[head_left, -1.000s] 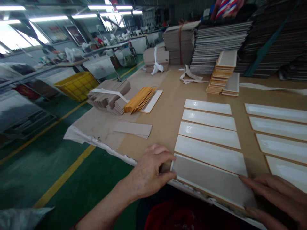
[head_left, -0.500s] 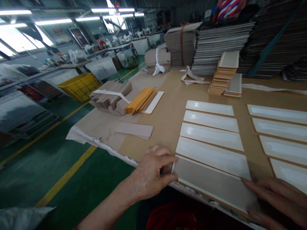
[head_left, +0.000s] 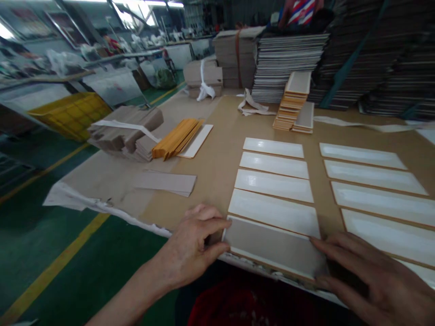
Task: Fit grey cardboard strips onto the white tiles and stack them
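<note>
Left hand: thumb and forefinger apart, tips touching left end of grey board
Grey board: lies flat between hands, along near edge of surface, white margin showing
White strips: four, glossy, just beyond board
Right hand: thumb and fingers apart, at board's right end

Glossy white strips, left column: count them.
4 visible: farthest strip, second strip, third strip, and nearest strip, bordering the grey strip; another may be hidden beneath it.
</note>
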`<state>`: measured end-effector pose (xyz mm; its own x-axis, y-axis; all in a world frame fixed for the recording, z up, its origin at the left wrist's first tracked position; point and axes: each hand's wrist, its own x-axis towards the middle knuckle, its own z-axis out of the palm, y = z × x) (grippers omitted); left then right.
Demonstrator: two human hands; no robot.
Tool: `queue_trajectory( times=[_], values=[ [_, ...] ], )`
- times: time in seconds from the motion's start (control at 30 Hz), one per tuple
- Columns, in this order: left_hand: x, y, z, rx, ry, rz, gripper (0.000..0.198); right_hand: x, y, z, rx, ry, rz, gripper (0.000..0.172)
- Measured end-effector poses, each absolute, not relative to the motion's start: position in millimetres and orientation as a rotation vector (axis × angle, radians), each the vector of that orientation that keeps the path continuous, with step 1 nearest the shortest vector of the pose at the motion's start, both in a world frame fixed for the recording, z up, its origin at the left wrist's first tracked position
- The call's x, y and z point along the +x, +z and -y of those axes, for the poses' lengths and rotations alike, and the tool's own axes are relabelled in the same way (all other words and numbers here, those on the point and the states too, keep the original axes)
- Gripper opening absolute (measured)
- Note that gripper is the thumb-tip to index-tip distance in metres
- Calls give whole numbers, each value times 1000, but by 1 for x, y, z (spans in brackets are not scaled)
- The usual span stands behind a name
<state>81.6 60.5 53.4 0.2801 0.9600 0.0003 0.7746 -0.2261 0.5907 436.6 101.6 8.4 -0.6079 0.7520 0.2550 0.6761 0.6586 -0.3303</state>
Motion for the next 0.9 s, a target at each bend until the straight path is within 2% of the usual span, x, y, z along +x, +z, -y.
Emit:
queue_trajectory(
  times=[0.1, 0.23, 0.57, 0.9],
  values=[
    [78, 48, -62, 2072, 494, -1552, 24, 428, 28, -102, -1166, 299, 2624, 39],
    [73, 42, -65, 2112, 484, -1553, 24, 423, 41, -104, -1262, 482, 2649, 41],
    [73, 45, -67, 2178, 431, -1568, 29, 420, 40, -102, -1436, 708, 2538, 53],
    [73, 44, -67, 2159, 449, -1559, 24, 421, 46, -103, -1305, 761, 2626, 22]
  ],
)
